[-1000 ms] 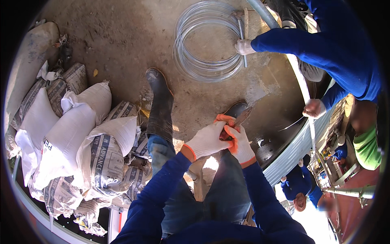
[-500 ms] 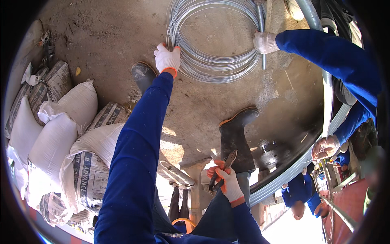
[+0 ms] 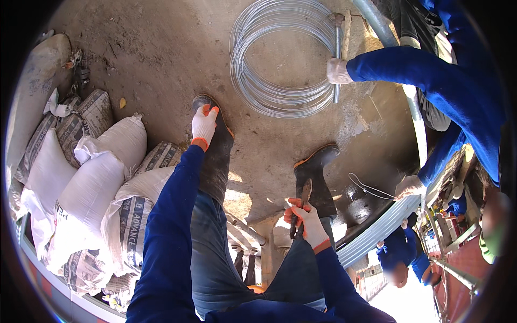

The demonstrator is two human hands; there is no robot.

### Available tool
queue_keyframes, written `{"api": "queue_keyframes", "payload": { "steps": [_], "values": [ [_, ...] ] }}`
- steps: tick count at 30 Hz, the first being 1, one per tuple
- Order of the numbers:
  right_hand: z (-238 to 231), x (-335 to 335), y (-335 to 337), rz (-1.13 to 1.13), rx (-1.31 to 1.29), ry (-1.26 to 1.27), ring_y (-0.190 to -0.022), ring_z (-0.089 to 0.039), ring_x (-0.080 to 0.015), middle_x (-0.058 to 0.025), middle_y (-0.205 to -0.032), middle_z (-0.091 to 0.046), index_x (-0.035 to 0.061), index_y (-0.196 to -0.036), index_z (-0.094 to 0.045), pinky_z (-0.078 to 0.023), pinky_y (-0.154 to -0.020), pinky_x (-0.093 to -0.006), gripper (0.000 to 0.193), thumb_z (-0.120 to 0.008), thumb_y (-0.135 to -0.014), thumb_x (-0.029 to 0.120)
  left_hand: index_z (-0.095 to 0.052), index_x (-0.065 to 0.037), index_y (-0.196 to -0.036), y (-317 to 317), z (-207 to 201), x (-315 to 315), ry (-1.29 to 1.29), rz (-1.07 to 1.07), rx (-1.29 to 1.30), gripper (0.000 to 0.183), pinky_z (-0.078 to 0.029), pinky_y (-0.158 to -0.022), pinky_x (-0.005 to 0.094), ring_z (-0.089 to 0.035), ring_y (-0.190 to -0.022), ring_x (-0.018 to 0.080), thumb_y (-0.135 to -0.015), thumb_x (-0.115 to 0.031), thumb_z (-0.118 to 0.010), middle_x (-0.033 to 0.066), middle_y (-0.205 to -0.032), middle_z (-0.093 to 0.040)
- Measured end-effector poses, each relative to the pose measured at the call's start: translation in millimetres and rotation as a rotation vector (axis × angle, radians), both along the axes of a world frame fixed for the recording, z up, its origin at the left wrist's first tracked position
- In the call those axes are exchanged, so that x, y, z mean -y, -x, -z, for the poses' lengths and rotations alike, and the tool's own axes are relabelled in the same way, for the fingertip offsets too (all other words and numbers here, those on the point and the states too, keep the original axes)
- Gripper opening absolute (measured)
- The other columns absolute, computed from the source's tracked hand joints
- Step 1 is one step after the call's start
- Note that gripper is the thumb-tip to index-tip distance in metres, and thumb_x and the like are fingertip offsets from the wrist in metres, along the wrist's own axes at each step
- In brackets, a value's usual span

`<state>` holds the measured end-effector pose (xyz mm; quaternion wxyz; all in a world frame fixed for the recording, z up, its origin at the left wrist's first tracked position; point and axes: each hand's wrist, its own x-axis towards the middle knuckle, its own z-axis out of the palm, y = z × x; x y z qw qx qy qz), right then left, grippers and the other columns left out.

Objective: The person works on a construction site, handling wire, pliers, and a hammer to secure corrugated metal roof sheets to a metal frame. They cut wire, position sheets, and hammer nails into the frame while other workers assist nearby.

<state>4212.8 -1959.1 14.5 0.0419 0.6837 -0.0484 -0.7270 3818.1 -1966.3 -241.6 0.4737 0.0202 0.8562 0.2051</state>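
My right hand (image 3: pixel 312 225), in a white glove with orange fingertips, is closed around dark pliers (image 3: pixel 306 195) whose jaws point away from me. It is above my right knee. My left hand (image 3: pixel 204 124), gloved alike, hovers over my left boot (image 3: pixel 215 156) with its fingers curled. Whether anything is inside that grip is hidden. Beyond it, apart from both hands, a coil of silvery wire (image 3: pixel 253 94) lies on the ground. Another person's gloved hand (image 3: pixel 339 71) is at the coil's right edge, against a metal-handled hammer (image 3: pixel 337 43).
Stacked white sacks (image 3: pixel 86 185) and printed bags fill the left side. At right, the other person's second hand (image 3: pixel 410 187) is by a wire loop (image 3: pixel 371 189) and a bundle of grey metal lengths (image 3: pixel 371 237). A thick pipe (image 3: pixel 377 24) stands behind. Other people are further off.
My left hand has left the coil's edge and drawn back over my boot. My right hand still holds the pliers. The other person's lower hand has shifted left, and a wire loop shows there.
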Motion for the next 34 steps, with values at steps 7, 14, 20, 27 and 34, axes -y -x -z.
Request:
{"api": "queue_keyframes", "payload": {
  "steps": [7, 14, 20, 27, 34],
  "values": [
    [-16, 15, 17, -0.162, -0.045, 0.001, -0.092, -0.074, -0.0229, -0.0141, -0.099, -0.073, -0.0049, -0.14, -0.06, -0.062, -0.085, -0.0374, 0.039, -0.063, -0.103, 0.01, -0.065, 0.0, -0.138, -42, 105, -70, -0.005, 0.196, -0.131, 0.06, -0.053, -0.102, 0.0406, -0.071, -0.119, 0.0355, -0.094, -0.039, -0.078, 0.0209, -0.128, -0.074],
    [3, 45, 14, 0.047, 0.124, 0.106, -0.085, -0.071, -0.0244, -0.0161, -0.097, -0.072, -0.0045, -0.138, -0.059, -0.06, -0.08, -0.0381, 0.036, -0.063, -0.103, 0.004, -0.074, 0.0, -0.109, -38, 79, -61, -0.028, 0.189, -0.063, 0.024, -0.058, -0.076, 0.0348, -0.075, -0.083, 0.0203, -0.094, -0.018, -0.074, 0.011, -0.095, -0.078],
    [0, 25, 11, 0.155, 0.061, -0.05, -0.089, -0.072, -0.0245, -0.0156, -0.101, -0.072, -0.0026, -0.138, -0.058, -0.061, -0.085, -0.0414, 0.034, -0.064, -0.106, 0.007, -0.068, 0.001, -0.117, -33, -78, -13, -0.15, 0.077, 0.24, 0.018, -0.056, -0.072, 0.029, -0.07, -0.082, 0.0134, -0.104, -0.011, -0.064, 0.0053, -0.1, -0.073],
    [-60, 0, -13, 0.323, 0.075, -0.116, -0.102, -0.076, -0.027, -0.0149, -0.112, -0.075, 0.0001, -0.146, -0.057, -0.062, -0.097, -0.0433, 0.041, -0.065, -0.107, 0.01, -0.038, -0.002, -0.164, -128, -163, -46, -0.472, 0.042, 0.574, 0.061, -0.049, -0.112, 0.0342, -0.057, -0.136, 0.0232, -0.108, -0.013, -0.06, 0.0179, -0.155, -0.053],
    [-70, 29, -57, 0.203, -0.008, -0.072, -0.103, -0.076, -0.0286, -0.0168, -0.111, -0.075, 0.0011, -0.148, -0.056, -0.062, -0.094, -0.0449, 0.044, -0.065, -0.107, 0.015, -0.04, 0.001, -0.163, -156, -66, -54, -0.128, 0.089, 0.229, 0.085, -0.047, -0.113, 0.0416, -0.059, -0.139, 0.0352, -0.096, -0.037, -0.077, 0.025, -0.154, -0.056]
  ]
}}
